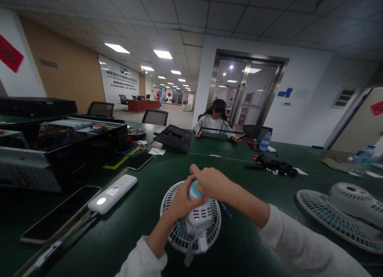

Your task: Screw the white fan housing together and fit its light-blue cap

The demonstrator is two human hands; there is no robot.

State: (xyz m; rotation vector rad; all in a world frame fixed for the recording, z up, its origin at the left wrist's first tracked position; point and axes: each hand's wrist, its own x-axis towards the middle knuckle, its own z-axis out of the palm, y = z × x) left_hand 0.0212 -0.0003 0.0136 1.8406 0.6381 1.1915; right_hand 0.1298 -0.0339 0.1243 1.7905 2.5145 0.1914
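A small white electric fan point(199, 217) lies with its round grille down on the green table and its slotted motor housing up. A light-blue cap point(196, 188) tops the housing. My left hand point(182, 199) is closed around the upper housing, thumb across its near side. From the right, my right hand point(213, 182) reaches over with its fingers bent against the blue cap, which it partly hides. A clear plastic piece point(190, 253) hangs at the housing's near end. Just right of the grille lies a dark blue pen-like tool point(226, 210).
A second fan point(344, 213) lies at right. Left are a white power bank point(113, 193), a phone point(60, 213) and an open computer case point(80, 149). Beyond stands a black panel point(175, 138). A person point(217, 119) across the table holds a dark frame. Bottles stand at right.
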